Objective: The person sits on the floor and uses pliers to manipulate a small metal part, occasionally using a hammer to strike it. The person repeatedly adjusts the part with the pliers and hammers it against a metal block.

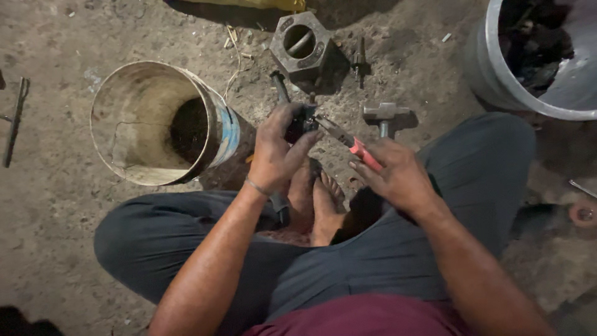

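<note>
Person sits cross-legged on dirt floor (56, 205), bare feet (314, 199) tucked in btwn the knees, grey trousers, maroon shirt. Left hand (277, 149) is up over the feet, fingers (305, 144) wrapped around a small dark metal part (303, 121); thin band on that wrist. Right hand (398, 177) closed round the red handles of a pair of pliers (348, 140), whose nose points up-left & meets the dark part just beside the left thumb; can't tell if the nose actually bites it or only touches. The part is thus held in the air above the feet, approx centre of view, not resting on the floor. Left of the hands, an old bucket (149, 121) lies on its side, mouth twd the camera, blue band on its rim, dark stuff inside. Ahead of the hands, on the floor: a big hexagonal metal block w/ round hole (300, 46), a bolt-like piece (359, 61) just right of it, and a hammer (385, 115) near the right hand. Top right, a large grey tub (497, 74) w/ dark scrap in it. Far left, a thin metal rod (15, 121) on the floor.
</note>
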